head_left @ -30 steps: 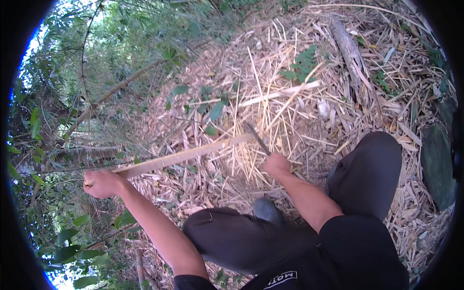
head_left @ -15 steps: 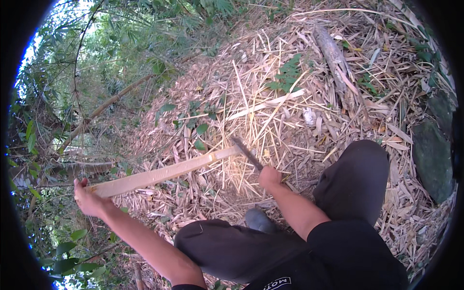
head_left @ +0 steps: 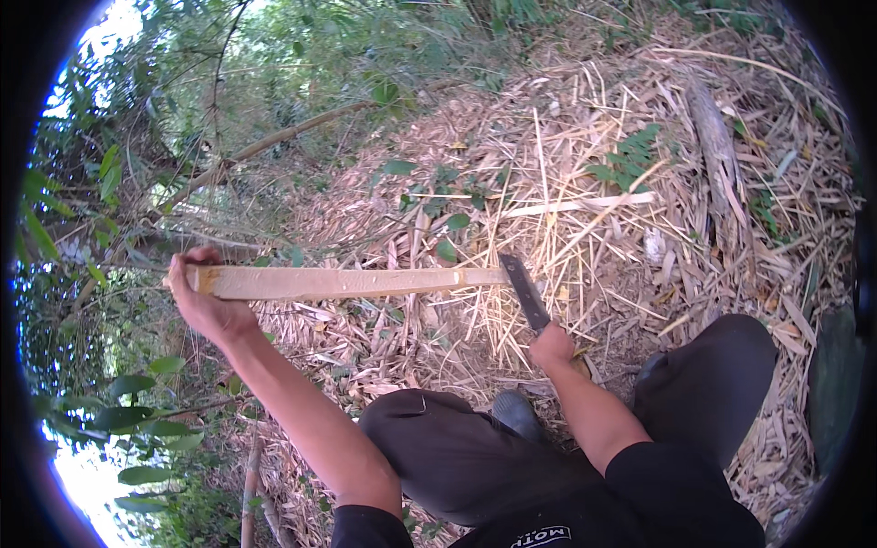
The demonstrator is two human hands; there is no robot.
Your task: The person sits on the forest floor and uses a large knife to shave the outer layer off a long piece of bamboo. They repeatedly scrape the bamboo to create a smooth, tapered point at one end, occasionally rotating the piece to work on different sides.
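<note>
A long, pale split bamboo strip point(head_left: 352, 282) stretches sideways in front of me, almost level. My left hand point(head_left: 215, 301) is closed round its left end, with the thumb and fingers wrapping the edge. In my right hand point(head_left: 553, 347) is a knife with a dark, broad blade point(head_left: 523, 290); its handle is mostly covered by the closed fingers. The blade stands crosswise at the strip's right end and appears to touch it. Beneath the blade lies a loose heap of thin bamboo shavings point(head_left: 571, 247).
Dry bamboo leaves cover the sloping ground. A weathered log point(head_left: 715, 146) lies at the upper right, with a green fern point(head_left: 630, 163) left of it. Leafy branches point(head_left: 137, 416) crowd the left side. My boot point(head_left: 517, 416) and bent knees are close below the knife.
The strip has swung from slanting up rightward to nearly level, its left end raised. The knife now shows more of its flat side. The whole view has shifted, moving the ground rightward.
</note>
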